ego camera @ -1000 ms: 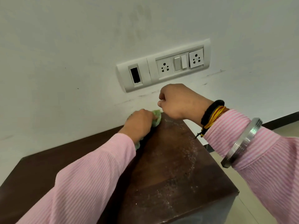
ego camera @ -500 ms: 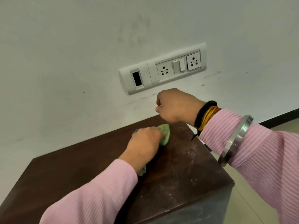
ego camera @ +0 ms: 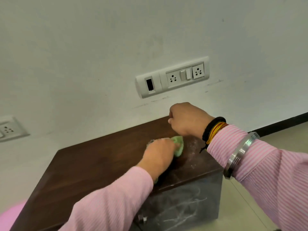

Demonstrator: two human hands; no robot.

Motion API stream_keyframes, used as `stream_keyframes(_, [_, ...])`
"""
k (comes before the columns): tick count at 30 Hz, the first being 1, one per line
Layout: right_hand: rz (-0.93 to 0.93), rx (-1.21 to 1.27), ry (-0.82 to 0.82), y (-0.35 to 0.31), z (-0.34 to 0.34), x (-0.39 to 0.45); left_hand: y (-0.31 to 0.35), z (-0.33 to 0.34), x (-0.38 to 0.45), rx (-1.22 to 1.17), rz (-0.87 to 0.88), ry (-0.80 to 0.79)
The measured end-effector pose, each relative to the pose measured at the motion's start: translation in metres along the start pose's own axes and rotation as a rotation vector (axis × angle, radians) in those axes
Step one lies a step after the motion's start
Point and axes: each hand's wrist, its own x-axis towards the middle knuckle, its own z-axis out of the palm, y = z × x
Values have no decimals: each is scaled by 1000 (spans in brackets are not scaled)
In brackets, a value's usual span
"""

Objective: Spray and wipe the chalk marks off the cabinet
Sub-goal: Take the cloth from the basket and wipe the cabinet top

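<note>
A big pale wall (ego camera: pixel 83 47) fills the far side, scuffed in places, with a long white socket panel (ego camera: pixel 172 77) set into it and a second socket plate (ego camera: pixel 10 129) poking in at the far left edge. A dark skirting strip (ego camera: pixel 283 122) runs along the wall's foot on the right, above pale floor tiles (ego camera: pixel 241 205). Pushed against the wall stands the dark wooden cabinet (ego camera: pixel 93 167), its top broad and brown, and there are the chalk marks (ego camera: pixel 183 209), white scribbles all over the near right side face, with a fainter white dusting (ego camera: pixel 191 147) on the top near the right edge. Both arms come in wearing pink striped sleeves. The right hand (ego camera: pixel 188 120) hovers over the far right corner of the top, curled into a closed fist; whether anything sits inside it, I can't tell. Black and yellow-red thread bands (ego camera: pixel 213 130) circle that wrist, and a steel bangle (ego camera: pixel 240 154) rides over the sleeve. The left hand (ego camera: pixel 158 155) is down on the top, palm flat, fingers closed over a green cloth (ego camera: pixel 61 145), which peeks out past the fingertips on the far side, just beside the dusty patch.
</note>
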Motion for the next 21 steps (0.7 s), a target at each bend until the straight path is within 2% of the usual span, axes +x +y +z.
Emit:
stream_keyframes(3, [-27,-34,53,4,0,-16,-44,-5,-15,109,-134,-30])
stream_keyframes(6, [-24,-60,39,11,1,-22,-71,3,-73,165,-174,-78])
stream_keyframes(9, [-13,-65,25,16,7,-20,-40,13,-108,126,-54,-59])
stream_keyframes(12, [-11,-53,20,13,10,-16,9,10,-84,70,162,53])
stream_keyframes(14, [-8,-54,48,12,7,-12,18,4,-57,66,150,80])
stream_keyframes(16, [-6,-54,74,15,3,-10,-2,1,-42,103,64,18])
stream_keyframes(18, [1,-40,74,22,0,-9,-29,5,-52,141,-2,-59])
stream_keyframes(21, [18,-21,69,32,0,-6,-52,14,-98,130,44,-75])
